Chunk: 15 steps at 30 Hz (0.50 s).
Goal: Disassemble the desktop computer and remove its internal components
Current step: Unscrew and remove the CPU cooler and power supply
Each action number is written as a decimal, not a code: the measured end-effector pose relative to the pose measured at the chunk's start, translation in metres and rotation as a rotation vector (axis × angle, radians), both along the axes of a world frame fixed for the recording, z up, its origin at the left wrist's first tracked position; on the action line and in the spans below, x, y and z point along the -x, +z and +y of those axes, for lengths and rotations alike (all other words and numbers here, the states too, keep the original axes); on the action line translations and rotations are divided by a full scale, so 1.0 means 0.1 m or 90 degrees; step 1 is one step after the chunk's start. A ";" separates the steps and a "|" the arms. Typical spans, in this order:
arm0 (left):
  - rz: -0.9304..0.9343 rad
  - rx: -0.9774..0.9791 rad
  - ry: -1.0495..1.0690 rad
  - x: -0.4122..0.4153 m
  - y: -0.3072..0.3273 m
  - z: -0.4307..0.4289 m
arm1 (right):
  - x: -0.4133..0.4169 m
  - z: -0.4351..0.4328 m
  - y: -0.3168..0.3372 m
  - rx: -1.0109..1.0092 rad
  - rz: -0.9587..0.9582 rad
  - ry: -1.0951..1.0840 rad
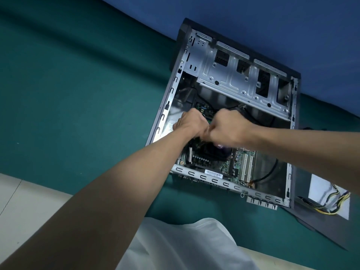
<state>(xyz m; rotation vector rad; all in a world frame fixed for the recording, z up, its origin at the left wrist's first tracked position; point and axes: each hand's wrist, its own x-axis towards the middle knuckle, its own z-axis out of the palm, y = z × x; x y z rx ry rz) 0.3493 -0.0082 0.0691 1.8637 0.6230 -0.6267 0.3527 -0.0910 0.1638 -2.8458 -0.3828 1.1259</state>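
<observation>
The desktop computer case point(290, 152) lies on its side with the panel off, on a green surface point(78, 84). Inside I see the green motherboard point(238, 158), white expansion slots point(246, 166) and the dark processor cooler point(202, 154). My left hand point(190, 123) and my right hand point(228, 129) are both deep in the case above the cooler, knuckles nearly touching. Both have their fingers curled downward. What they grip is hidden; a blurred purple patch point(221, 146) shows under the right fist.
The metal drive cage point(243, 75) spans the far half of the case. A black cable point(269, 172) loops by the slots. A power supply with yellow and black wires point(331, 201) lies on a grey panel point(321, 227) at the right. A blue backdrop point(253, 12) stands behind.
</observation>
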 end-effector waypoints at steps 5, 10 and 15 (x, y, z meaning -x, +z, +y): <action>-0.017 -0.003 -0.014 0.01 -0.01 -0.03 | -0.07 -0.03 -0.02 0.004 0.212 -0.375; -0.004 -0.024 -0.005 0.03 0.03 0.02 | 0.06 0.04 0.08 0.169 -0.103 0.541; -0.001 -0.004 0.014 0.01 0.05 0.02 | 0.04 0.00 0.07 0.128 -0.120 0.721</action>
